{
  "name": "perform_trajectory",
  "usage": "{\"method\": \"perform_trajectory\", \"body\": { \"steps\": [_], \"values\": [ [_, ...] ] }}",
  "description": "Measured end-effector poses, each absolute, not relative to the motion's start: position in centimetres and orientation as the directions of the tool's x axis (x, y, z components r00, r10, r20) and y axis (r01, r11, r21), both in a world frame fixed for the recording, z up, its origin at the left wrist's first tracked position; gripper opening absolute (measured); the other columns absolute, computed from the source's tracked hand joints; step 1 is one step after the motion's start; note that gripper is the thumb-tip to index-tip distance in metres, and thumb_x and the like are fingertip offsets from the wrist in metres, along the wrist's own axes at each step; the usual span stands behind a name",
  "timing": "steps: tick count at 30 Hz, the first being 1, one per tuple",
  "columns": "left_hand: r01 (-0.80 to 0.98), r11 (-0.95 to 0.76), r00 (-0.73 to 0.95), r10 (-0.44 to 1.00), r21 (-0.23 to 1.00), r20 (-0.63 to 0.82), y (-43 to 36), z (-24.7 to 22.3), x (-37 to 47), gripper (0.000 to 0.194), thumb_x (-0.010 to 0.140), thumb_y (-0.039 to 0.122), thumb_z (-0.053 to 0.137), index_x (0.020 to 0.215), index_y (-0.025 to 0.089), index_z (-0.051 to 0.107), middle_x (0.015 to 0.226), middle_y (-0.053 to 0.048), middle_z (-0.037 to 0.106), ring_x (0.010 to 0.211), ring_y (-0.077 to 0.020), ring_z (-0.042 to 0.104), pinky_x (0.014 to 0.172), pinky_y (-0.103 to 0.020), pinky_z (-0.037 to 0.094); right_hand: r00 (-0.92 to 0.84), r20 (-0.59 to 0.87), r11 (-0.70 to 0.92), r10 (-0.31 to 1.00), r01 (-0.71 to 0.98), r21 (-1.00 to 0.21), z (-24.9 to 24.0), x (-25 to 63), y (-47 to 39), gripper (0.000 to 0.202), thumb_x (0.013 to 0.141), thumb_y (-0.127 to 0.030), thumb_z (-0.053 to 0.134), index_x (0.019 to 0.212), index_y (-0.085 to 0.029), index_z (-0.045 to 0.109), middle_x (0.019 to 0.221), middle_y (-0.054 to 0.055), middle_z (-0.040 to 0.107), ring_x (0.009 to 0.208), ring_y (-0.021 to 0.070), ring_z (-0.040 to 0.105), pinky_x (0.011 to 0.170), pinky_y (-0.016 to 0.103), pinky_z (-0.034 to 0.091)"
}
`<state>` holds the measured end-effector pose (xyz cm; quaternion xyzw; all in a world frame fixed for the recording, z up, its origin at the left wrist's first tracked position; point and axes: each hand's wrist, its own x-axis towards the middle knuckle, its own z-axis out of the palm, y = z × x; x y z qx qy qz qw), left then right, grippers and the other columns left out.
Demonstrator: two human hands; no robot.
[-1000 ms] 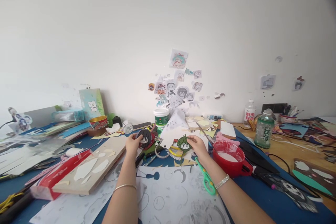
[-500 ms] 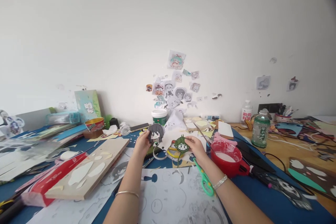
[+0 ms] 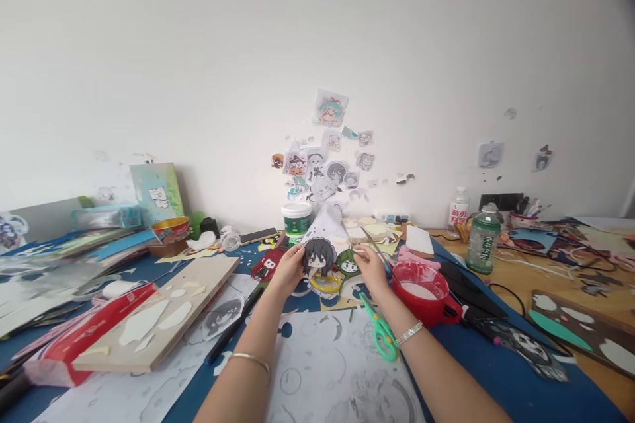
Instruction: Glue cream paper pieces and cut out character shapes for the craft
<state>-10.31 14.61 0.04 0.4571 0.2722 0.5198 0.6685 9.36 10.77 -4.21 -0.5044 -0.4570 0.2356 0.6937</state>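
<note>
My left hand (image 3: 292,269) is closed on the edge of a dark-haired cartoon character cutout (image 3: 319,256). Just right of it, my right hand (image 3: 370,266) pinches a green-haired character cutout (image 3: 348,262) at its edge. Under and between the two cutouts lies a yellow tape roll (image 3: 326,285). A red-haired cutout (image 3: 266,263) rests left of my left hand. Green scissors (image 3: 380,330) lie beside my right forearm, on the printed sheet (image 3: 317,370) in front of me.
A red mug (image 3: 421,292) with white liquid stands close to my right arm. To the left lies a wooden board (image 3: 163,317) with paper pieces. A green-and-white tub (image 3: 296,218) stands by the wall; a green bottle (image 3: 483,240) is at the right.
My left hand has carried the dark-haired cutout rightward, close to the green-haired one. The red-haired cutout has come into sight. The whole view has shifted slightly.
</note>
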Motion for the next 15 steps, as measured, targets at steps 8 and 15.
{"method": "perform_trajectory", "body": {
  "steps": [8, 15],
  "values": [
    [-0.369, 0.068, 0.396, 0.914, 0.927, 0.09, 14.0, -0.4, -9.4, 0.016, 0.077, 0.02, 0.061, 0.092, 0.014, 0.061, 0.092, -0.008, 0.069, 0.086, -0.0175, 0.064, 0.077, -0.027, 0.05, 0.398, 0.417, 0.39, 0.817, 0.152, -0.908, -4.3, 9.2, 10.7, 0.016, 0.062, -0.033, 0.057, 0.069, -0.02, 0.064, 0.079, 0.004, 0.068, 0.083, 0.022, 0.061, 0.08, 0.033, 0.044],
    [-0.244, 0.006, 0.398, 0.912, 0.97, 0.095, 13.5, -0.8, -8.6, 0.019, 0.079, 0.027, 0.058, 0.093, 0.015, 0.06, 0.083, -0.007, 0.069, 0.076, -0.0175, 0.065, 0.071, -0.029, 0.051, 0.351, 0.364, 0.347, 0.863, 0.114, -0.931, -4.6, 8.6, 11.0, 0.03, 0.06, -0.038, 0.064, 0.081, -0.018, 0.068, 0.088, 0.007, 0.069, 0.086, 0.0233, 0.062, 0.078, 0.033, 0.047]
  ]
}}
